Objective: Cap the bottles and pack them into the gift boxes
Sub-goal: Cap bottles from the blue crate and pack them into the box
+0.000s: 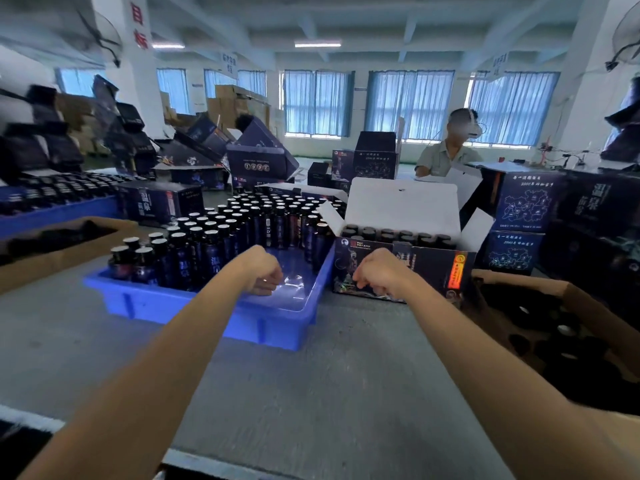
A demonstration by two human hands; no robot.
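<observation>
The grey table (311, 393) runs under everything, and the blue tray (207, 306) sits on it straight ahead of me. Far behind the tray a white pillar (138, 26) carries the red characters 目标, and a person (446, 150) sits at the back right of it. Right of the tray, beyond the gift box, stand stacked dark boxes (526, 202) printed with a white map and a line holding "2000"; the rest is too small to read. Left of the tray lies a closed box (159, 202) marked 温泉.

Touching the tray's right wall stands the open gift box (398, 268), its white lid flap up, "PICC" on its front beside an orange-red strip, and a row of dark-capped bottles inside. A brown carton (554, 327) of black caps sits further right of the tray, another carton (52, 251) to its left.

The bottles (207, 244) stand upright in the tray, filling its left and back; some labels read 温泉. The near right corner of the tray is bare.

My left hand (263, 271) hovers over that bare corner, fingers curled, holding nothing I can see. My right hand (377, 271) is just right of the tray, before the gift box front, fingers curled under; I cannot tell whether it holds anything.
</observation>
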